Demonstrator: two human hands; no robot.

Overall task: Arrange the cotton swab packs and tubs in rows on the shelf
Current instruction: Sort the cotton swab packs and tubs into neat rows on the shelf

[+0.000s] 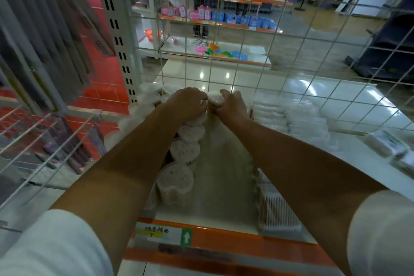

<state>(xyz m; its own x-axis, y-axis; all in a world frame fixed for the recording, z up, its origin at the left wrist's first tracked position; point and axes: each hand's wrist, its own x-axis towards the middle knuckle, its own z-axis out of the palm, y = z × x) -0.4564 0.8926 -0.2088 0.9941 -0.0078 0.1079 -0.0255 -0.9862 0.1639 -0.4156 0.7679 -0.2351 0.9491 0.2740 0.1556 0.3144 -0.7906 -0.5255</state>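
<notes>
Both arms reach deep into the shelf (224, 186). My right hand (233, 103) grips a small white cotton swab tub (214, 99) near the wire back. My left hand (187, 102) is curled beside it, touching the same tub and the back of a row of heart-shaped swab tubs (177, 180). That row runs from the shelf's front edge toward the back under my left forearm. More white tubs (147, 96) crowd the back left corner. A clear box of swabs (276, 214) stands at the front right under my right forearm.
A white wire grid (246, 40) closes the back of the shelf. Flat clear swab packs (289, 114) lie stacked to the right, with more packs (389, 145) at the far right. An orange price rail (224, 240) edges the front. Hanging goods (44, 51) fill the left side.
</notes>
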